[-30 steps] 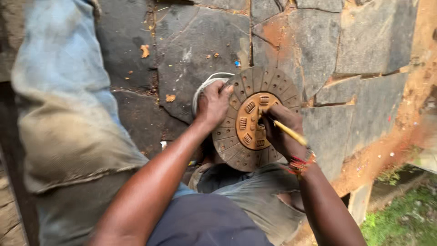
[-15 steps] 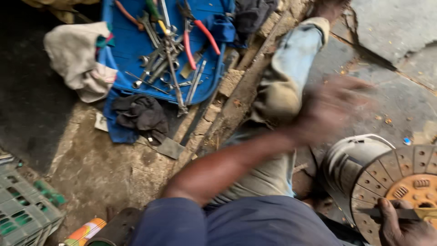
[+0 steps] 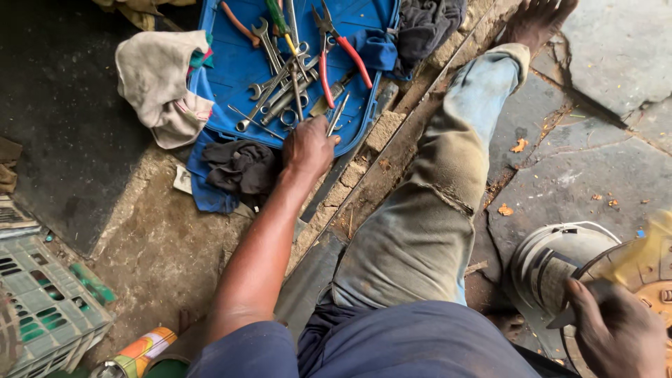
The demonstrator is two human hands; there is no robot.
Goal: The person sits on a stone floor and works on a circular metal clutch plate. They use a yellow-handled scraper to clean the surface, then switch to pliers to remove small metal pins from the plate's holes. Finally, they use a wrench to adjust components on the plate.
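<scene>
Head view: my left hand (image 3: 308, 145), fingers curled and empty, rests at the near edge of the blue tray (image 3: 231, 77), spanners (image 3: 280, 87) lying just beyond with long axes running away; my right hand (image 3: 616, 332) grips a yellow-handled tool (image 3: 647, 255) at the clutch disc (image 3: 647, 280), far right.

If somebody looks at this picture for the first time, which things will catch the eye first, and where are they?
First comes the blue plastic tray at the top, full of steel spanners and red-handled pliers. The left hand reaches to its near edge, touching a thin metal tool there. At the lower right, the right hand rests on a round, rusty metal clutch disc, beside a grey metal drum.
</scene>
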